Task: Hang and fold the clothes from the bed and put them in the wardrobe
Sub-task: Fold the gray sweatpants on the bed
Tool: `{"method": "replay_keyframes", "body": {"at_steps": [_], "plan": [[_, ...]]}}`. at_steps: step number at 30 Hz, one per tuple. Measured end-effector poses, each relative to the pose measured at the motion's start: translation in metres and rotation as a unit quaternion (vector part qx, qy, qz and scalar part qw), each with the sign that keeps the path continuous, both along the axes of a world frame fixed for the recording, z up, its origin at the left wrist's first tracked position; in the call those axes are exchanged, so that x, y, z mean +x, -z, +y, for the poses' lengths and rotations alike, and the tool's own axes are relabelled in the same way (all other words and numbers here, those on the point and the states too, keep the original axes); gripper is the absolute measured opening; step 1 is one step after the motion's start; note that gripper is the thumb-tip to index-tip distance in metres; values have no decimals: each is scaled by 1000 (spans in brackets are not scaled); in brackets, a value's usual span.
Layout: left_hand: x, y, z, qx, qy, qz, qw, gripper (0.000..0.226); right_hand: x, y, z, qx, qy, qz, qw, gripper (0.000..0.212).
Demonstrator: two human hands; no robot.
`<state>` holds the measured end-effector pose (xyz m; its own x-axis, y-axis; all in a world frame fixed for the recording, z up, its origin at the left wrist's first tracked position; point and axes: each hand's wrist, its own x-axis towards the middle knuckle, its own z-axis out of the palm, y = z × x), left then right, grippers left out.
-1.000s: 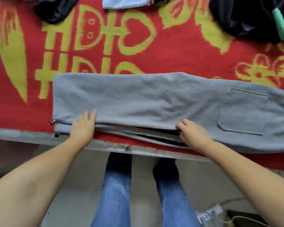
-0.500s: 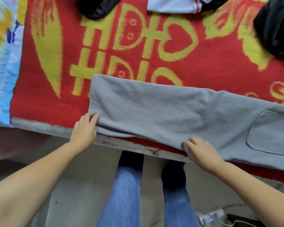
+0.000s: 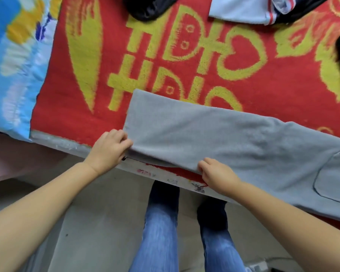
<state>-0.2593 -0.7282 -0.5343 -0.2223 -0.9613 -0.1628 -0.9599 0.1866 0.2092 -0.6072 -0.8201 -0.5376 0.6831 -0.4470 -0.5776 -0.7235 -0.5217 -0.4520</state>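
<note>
Head view: grey sweatpants [image 3: 214,138] lie folded lengthwise on red blanket [image 3: 71,118], frame centre to right. Left hand [image 3: 109,148] now pinches the hem corner, earlier flat; right hand [image 3: 217,173] grips the near edge, fingers curled.

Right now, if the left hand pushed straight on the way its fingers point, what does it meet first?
The left hand already grips the grey garment at its near-left corner, fingers pointing right and slightly away. Going on, it would likely just bunch up more of that cloth.
</note>
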Motion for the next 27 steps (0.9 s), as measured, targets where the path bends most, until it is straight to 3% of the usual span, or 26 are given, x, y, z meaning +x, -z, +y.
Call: {"method": "replay_keyframes", "body": {"at_steps": [2, 4, 7, 9, 10, 13, 16, 19, 20, 23, 25, 27], "plan": [[4, 18, 25, 84, -52, -5, 995, 38, 1, 1, 8, 17, -14, 20, 1000, 25], [2, 28, 19, 139, -223, 60, 963, 36, 10, 0, 10, -1, 6, -25, 1000, 26], [-14, 24, -30, 142, -493, 217, 830, 38, 31, 5, 8, -61, 63, -63, 994, 34], [-19, 29, -60, 213, -561, 288, 747, 50, 44, 7, 8, -43, 60, 29, 997, 60], [-22, 31, -71, 242, -557, 301, 736, 55, 50, 9, 9, -38, 30, 87, 995, 70], [-25, 33, -87, 254, -518, 302, 759, 51, 65, 13, 5, -35, -20, 149, 988, 78], [-17, 20, -102, 138, -477, 296, 816, 26, 63, 13, -3, -19, 14, 38, 999, 59], [-2, 13, -102, 58, -439, 270, 855, 19, 43, 19, 8, -61, -46, -32, 997, 71], [1, 19, -95, 62, -447, 239, 860, 21, 41, 20, 12, -23, -77, -13, 997, 73], [2, 45, -69, 117, -515, 172, 831, 31, 51, 15, 7, 105, -86, 61, 989, 58], [0, 52, -64, 159, -555, 166, 799, 37, 62, 12, -8, 106, -5, 17, 994, 49], [2, 51, -65, 208, -522, 177, 808, 35, 61, 12, -19, 75, 90, -4, 993, 56]]}}
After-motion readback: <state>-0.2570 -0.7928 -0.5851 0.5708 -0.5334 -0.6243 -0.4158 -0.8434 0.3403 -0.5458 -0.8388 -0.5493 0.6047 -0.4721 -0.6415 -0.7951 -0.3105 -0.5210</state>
